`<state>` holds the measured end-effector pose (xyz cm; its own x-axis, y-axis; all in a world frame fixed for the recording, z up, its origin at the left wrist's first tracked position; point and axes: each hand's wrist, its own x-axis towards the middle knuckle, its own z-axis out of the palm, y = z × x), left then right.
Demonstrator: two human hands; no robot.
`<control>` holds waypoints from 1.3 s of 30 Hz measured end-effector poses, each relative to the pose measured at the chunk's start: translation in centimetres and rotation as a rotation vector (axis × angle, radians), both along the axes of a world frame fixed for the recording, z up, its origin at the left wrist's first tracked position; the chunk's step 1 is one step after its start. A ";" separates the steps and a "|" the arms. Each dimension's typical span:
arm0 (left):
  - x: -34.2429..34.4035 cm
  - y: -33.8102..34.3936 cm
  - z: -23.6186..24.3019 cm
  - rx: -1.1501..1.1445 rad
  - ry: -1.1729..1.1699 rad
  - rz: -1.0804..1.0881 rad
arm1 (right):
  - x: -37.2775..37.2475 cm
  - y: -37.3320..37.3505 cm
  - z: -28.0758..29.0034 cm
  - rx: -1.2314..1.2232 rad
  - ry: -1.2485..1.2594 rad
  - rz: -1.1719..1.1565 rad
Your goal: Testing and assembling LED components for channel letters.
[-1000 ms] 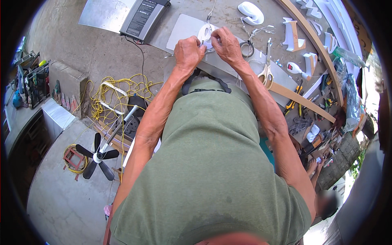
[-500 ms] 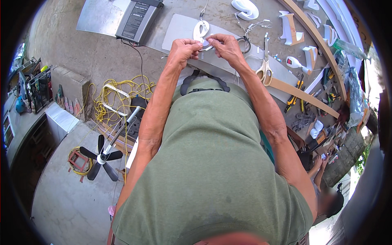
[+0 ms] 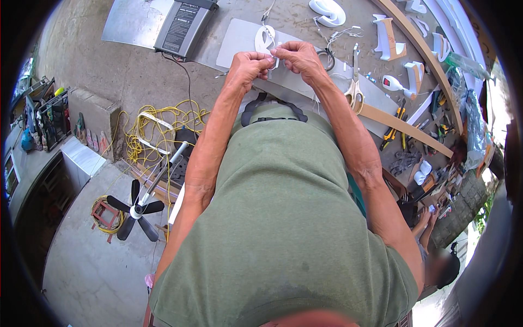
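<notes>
My left hand (image 3: 251, 68) and my right hand (image 3: 299, 57) meet over a pale flat panel (image 3: 235, 41), fingers pinched close together. Between the fingertips shows a thin white strip (image 3: 277, 60), both hands gripping it; its exact kind is too small to make out. Just beyond them lies a white curved, looped piece (image 3: 264, 37), a thin wire running off its far end. A dark round ring (image 3: 327, 59), perhaps a roll of tape, sits right of my right hand. Large scissors (image 3: 355, 90) with cream handles lie beside my right forearm.
A grey metal-cased box (image 3: 185, 27) with a cable stands far left. Farther right are a white coil (image 3: 328, 12), white shaped pieces (image 3: 388, 38), a curved brown strip (image 3: 436, 65) and pliers (image 3: 393, 128). A black-bladed fan (image 3: 135, 210) and yellow cord (image 3: 150, 131) are at left. Another person's hands (image 3: 427, 218) work at right.
The looped white piece has shifted slightly left. My fingertips have come closer together, the right hand moving a little left and away from me. The scissors moved slightly.
</notes>
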<state>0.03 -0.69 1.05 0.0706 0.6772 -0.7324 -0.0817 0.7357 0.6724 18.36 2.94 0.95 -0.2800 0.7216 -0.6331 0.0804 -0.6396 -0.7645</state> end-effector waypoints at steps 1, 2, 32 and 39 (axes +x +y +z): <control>0.0 0.0 0.0 0.002 -0.007 0.000 | 0.0 0.0 0.0 0.000 0.000 0.001; 0.0 0.1 0.0 0.002 -0.008 0.001 | 0.1 0.1 -0.1 -0.015 0.016 -0.007; -0.6 -0.6 -0.2 0.168 0.191 0.085 | 2.4 -0.1 0.2 1.105 -0.800 0.270; -0.7 -1.0 0.2 0.383 0.694 -0.058 | 0.0 4.2 0.0 1.336 -0.581 0.531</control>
